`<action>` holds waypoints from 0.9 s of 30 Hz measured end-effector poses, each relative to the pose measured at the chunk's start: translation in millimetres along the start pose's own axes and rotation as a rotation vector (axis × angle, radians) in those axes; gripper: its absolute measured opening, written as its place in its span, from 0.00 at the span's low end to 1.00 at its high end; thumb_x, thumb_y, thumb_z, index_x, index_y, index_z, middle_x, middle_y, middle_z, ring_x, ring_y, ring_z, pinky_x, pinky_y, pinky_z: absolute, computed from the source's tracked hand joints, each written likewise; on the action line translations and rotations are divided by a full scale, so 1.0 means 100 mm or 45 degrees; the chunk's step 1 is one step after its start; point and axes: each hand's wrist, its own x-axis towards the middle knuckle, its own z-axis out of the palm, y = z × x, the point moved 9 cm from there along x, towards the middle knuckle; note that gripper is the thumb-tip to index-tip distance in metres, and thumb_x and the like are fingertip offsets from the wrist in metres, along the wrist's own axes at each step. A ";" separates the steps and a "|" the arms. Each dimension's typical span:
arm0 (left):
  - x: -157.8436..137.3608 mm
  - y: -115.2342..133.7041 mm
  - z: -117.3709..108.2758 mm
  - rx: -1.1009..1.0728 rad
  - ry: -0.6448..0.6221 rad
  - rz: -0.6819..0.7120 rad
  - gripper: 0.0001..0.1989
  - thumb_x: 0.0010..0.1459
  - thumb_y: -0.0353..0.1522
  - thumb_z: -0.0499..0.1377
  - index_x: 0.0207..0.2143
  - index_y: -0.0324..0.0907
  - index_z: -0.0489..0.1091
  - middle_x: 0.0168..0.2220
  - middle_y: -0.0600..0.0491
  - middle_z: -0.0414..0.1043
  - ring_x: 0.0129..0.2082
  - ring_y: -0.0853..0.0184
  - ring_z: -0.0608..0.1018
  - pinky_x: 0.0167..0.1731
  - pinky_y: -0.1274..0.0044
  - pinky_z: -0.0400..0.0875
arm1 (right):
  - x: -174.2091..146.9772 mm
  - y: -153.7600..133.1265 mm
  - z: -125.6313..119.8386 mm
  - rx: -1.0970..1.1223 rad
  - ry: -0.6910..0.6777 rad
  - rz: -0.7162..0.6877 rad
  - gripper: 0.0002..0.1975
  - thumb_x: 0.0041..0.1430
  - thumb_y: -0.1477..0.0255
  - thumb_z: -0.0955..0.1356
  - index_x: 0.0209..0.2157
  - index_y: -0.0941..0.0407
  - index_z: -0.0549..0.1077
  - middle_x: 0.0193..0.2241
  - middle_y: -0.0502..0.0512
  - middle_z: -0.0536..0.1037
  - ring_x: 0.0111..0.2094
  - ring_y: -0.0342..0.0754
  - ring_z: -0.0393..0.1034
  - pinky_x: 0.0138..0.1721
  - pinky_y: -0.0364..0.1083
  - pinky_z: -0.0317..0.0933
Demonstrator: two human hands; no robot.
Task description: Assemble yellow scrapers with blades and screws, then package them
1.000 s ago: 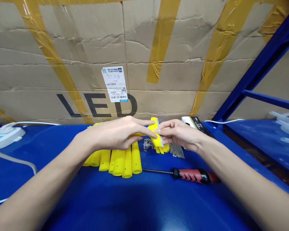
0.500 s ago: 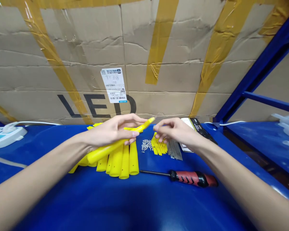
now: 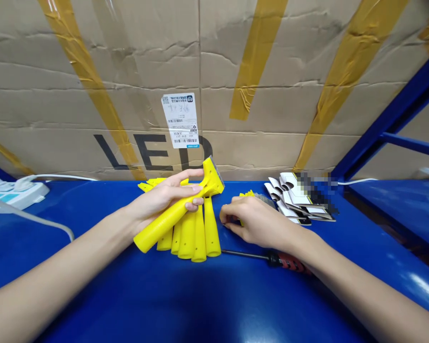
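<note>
My left hand (image 3: 160,200) grips a yellow plastic scraper (image 3: 178,209) by its handle, with the wide head tilted up toward the cardboard. Under it lie several more yellow scraper handles (image 3: 195,233) side by side on the blue shelf (image 3: 164,295). My right hand (image 3: 253,221) rests low on the shelf, fingers curled down over the spot with the small screws and yellow parts (image 3: 248,194); whether the fingertips pinch anything is hidden. A red-and-black screwdriver (image 3: 271,258) lies just in front of my right wrist, partly covered by it.
A large taped cardboard box (image 3: 214,85) marked LED forms the back wall. Black-and-white packets (image 3: 300,197) are stacked at the right. A white power strip (image 3: 14,193) with cables sits at the left. Blue rack posts (image 3: 389,119) rise on the right.
My left hand turned the scraper so its head points up and back. My right hand dropped from beside the scraper head down onto the small parts on the shelf. The view shifted right.
</note>
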 end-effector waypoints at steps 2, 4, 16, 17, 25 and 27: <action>0.00 -0.02 0.02 0.005 -0.018 -0.025 0.23 0.61 0.21 0.61 0.57 0.43 0.65 0.29 0.52 0.72 0.24 0.75 0.73 0.27 0.84 0.69 | -0.01 -0.01 0.01 0.050 0.004 -0.030 0.08 0.58 0.83 0.67 0.30 0.57 0.72 0.28 0.51 0.74 0.31 0.46 0.65 0.34 0.45 0.53; 0.00 -0.04 0.04 0.007 -0.019 -0.034 0.23 0.60 0.21 0.61 0.56 0.42 0.66 0.28 0.53 0.72 0.23 0.75 0.72 0.26 0.84 0.68 | -0.02 -0.02 -0.01 0.121 -0.009 -0.066 0.08 0.57 0.84 0.66 0.30 0.56 0.69 0.27 0.50 0.73 0.30 0.45 0.64 0.33 0.44 0.52; -0.01 -0.13 0.19 0.073 -0.146 -0.069 0.20 0.63 0.22 0.57 0.56 0.42 0.60 0.26 0.55 0.68 0.21 0.77 0.69 0.24 0.86 0.65 | -0.11 0.09 -0.57 0.216 0.468 -0.058 0.11 0.58 0.81 0.65 0.32 0.53 0.59 0.29 0.47 0.71 0.28 0.43 0.64 0.32 0.42 0.55; -0.02 -0.12 0.20 0.081 -0.154 -0.068 0.20 0.64 0.22 0.57 0.56 0.42 0.60 0.26 0.55 0.68 0.21 0.77 0.69 0.25 0.86 0.65 | -0.11 0.09 -0.54 0.209 0.457 -0.061 0.11 0.58 0.81 0.65 0.32 0.53 0.59 0.28 0.47 0.70 0.28 0.43 0.63 0.32 0.43 0.55; -0.04 -0.10 0.20 0.138 -0.174 -0.049 0.19 0.64 0.23 0.58 0.55 0.41 0.59 0.25 0.56 0.67 0.21 0.77 0.68 0.24 0.87 0.64 | -0.11 0.11 -0.51 0.210 0.496 -0.100 0.12 0.58 0.83 0.64 0.32 0.52 0.57 0.29 0.47 0.70 0.29 0.43 0.63 0.32 0.43 0.55; -0.03 -0.10 0.20 0.147 -0.169 -0.042 0.20 0.63 0.23 0.58 0.55 0.41 0.58 0.25 0.56 0.67 0.21 0.77 0.67 0.23 0.87 0.63 | -0.11 0.13 -0.52 0.215 0.513 -0.094 0.13 0.57 0.83 0.64 0.32 0.52 0.57 0.28 0.47 0.70 0.28 0.43 0.63 0.32 0.43 0.55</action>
